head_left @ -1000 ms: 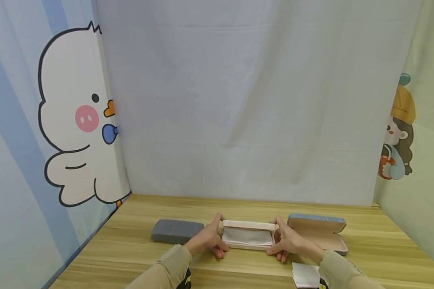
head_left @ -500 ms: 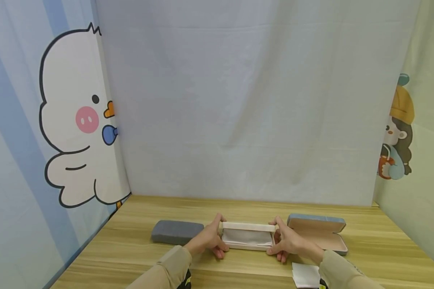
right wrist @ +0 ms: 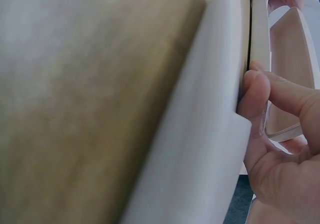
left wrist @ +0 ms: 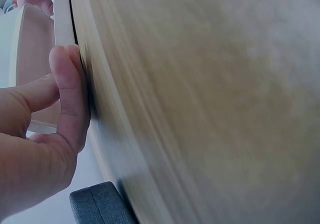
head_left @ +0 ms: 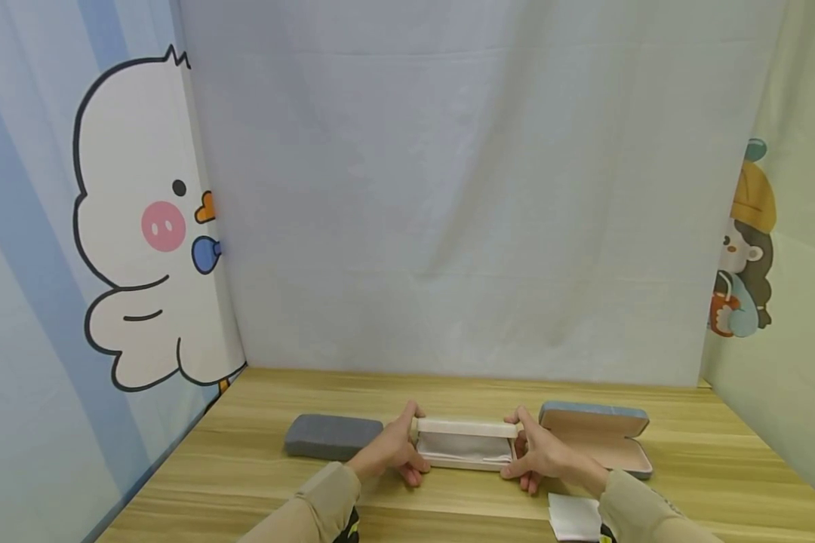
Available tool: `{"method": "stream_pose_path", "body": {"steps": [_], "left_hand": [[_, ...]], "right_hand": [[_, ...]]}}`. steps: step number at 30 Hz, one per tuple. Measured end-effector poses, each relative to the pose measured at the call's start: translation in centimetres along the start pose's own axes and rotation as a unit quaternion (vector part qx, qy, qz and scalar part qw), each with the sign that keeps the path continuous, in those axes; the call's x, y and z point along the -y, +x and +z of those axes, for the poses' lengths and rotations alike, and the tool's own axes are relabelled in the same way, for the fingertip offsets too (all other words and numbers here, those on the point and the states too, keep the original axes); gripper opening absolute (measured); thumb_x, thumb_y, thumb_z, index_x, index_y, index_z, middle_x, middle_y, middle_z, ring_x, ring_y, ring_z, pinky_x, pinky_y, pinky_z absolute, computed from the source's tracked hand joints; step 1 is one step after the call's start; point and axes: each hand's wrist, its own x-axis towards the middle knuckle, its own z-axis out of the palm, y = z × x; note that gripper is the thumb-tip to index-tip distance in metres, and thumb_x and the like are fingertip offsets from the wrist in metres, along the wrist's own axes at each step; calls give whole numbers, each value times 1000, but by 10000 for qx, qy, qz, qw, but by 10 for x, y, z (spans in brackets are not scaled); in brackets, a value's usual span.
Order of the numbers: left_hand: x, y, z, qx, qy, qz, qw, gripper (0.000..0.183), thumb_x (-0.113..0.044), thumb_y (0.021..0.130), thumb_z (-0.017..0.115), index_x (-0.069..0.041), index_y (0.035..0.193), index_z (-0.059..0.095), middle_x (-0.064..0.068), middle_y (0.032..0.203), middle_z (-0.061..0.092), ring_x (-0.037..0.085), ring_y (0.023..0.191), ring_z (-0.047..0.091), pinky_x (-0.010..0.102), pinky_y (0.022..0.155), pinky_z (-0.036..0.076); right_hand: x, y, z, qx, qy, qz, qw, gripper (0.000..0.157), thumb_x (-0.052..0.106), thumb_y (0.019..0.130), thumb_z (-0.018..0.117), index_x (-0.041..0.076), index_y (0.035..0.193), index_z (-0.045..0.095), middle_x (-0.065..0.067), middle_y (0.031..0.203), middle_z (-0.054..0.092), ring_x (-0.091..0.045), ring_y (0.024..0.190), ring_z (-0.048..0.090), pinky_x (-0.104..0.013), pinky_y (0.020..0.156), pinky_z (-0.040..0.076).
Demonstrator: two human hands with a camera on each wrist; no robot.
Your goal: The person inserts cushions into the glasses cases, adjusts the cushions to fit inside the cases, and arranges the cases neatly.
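Note:
A white glasses case (head_left: 465,464) stands partly open at the table's middle, its lid (head_left: 467,427) raised at the back. Inside lies a pale folded cloth (head_left: 463,445). My left hand (head_left: 395,445) grips the left end, thumb at the front corner and a finger up at the lid. On the opposite end my right hand (head_left: 542,450) holds it the same way. Both wrist views show the lid's pinkish inner side (left wrist: 37,49) and the thumbs against the lower rim. Some of the fingers are hidden behind the case.
Left of my left hand lies a closed grey glasses case (head_left: 333,436). At right sits an open blue-grey case (head_left: 594,411) with beige lining, close to my right hand. A white folded cloth or paper (head_left: 574,516) lies by the right sleeve, on the wooden table (head_left: 244,483).
The white case's lid has tipped slightly forward and down. Both hands have kept their places at its ends.

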Motion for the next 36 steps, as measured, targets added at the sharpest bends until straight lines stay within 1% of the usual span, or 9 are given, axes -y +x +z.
{"method": "stream_pose_path", "body": {"steps": [3, 8, 10, 18, 26, 29, 31, 34, 36], "left_hand": [[-1, -1, 1, 0, 34, -18, 10000, 62, 20, 75, 68, -7, 118, 32, 26, 65, 66, 13, 40, 57, 30, 41, 56], [-4, -2, 2, -59, 150, 41, 9999, 57, 19, 78, 66, -3, 119, 34, 23, 66, 65, 12, 40, 57, 29, 42, 57], [-5, -2, 3, -93, 180, 80, 9998, 56, 19, 78, 65, -2, 119, 34, 23, 66, 64, 12, 41, 57, 29, 42, 57], [-4, -4, 5, -41, 198, 130, 9997, 55, 20, 78, 64, -1, 119, 34, 29, 68, 65, 12, 41, 57, 31, 43, 57], [-8, -7, 5, -162, 251, 194, 9994, 58, 21, 76, 63, -1, 120, 33, 30, 69, 65, 13, 40, 56, 34, 43, 58], [-11, -8, 5, -195, 425, 160, 9988, 60, 20, 74, 65, -1, 121, 34, 27, 68, 65, 14, 41, 57, 36, 45, 59], [-13, -9, 5, -250, 631, 142, 9976, 62, 19, 73, 66, -1, 122, 34, 23, 65, 66, 14, 40, 58, 36, 45, 59], [-17, -10, 5, -384, 956, 137, 9946, 64, 18, 72, 65, 0, 124, 33, 20, 60, 65, 15, 38, 58, 36, 43, 58], [-20, -12, 5, -470, 1121, 170, 9924, 63, 17, 73, 66, 0, 124, 34, 18, 56, 64, 15, 37, 57, 35, 41, 57]], "right_hand": [[0, -1, -1, -15, -13, 51, 10000, 82, 0, 79, 75, -1, 136, 16, -13, 82, 51, -14, 47, 59, -24, 41, 53], [1, -2, -1, -90, -208, 62, 9997, 71, 3, 82, 74, -2, 132, 23, -11, 79, 51, -13, 46, 59, -25, 41, 53], [1, -2, -1, -111, -284, 6, 9995, 69, 4, 83, 74, -3, 131, 24, -10, 77, 51, -13, 46, 59, -26, 41, 54], [1, -4, 2, -171, -303, -69, 9994, 68, 1, 82, 73, -4, 129, 25, -10, 77, 52, -12, 46, 58, -24, 39, 52], [8, -5, 2, -401, -638, -42, 9971, 67, 1, 81, 74, -2, 129, 28, -11, 73, 57, -11, 44, 58, -26, 38, 52], [9, -6, 1, -429, -716, 11, 9965, 68, 2, 81, 74, -3, 131, 29, -12, 73, 58, -12, 44, 58, -29, 39, 53], [11, -7, 0, -424, -718, 52, 9965, 68, 3, 82, 74, -3, 133, 30, -12, 74, 58, -12, 44, 58, -30, 39, 54], [13, -8, -1, -427, -764, 98, 9961, 68, 7, 83, 74, -2, 135, 31, -12, 76, 60, -13, 44, 59, -32, 40, 55], [14, -9, -2, -457, -775, 119, 9959, 67, 11, 85, 73, -2, 136, 32, -12, 77, 61, -13, 44, 59, -32, 39, 55]]}}
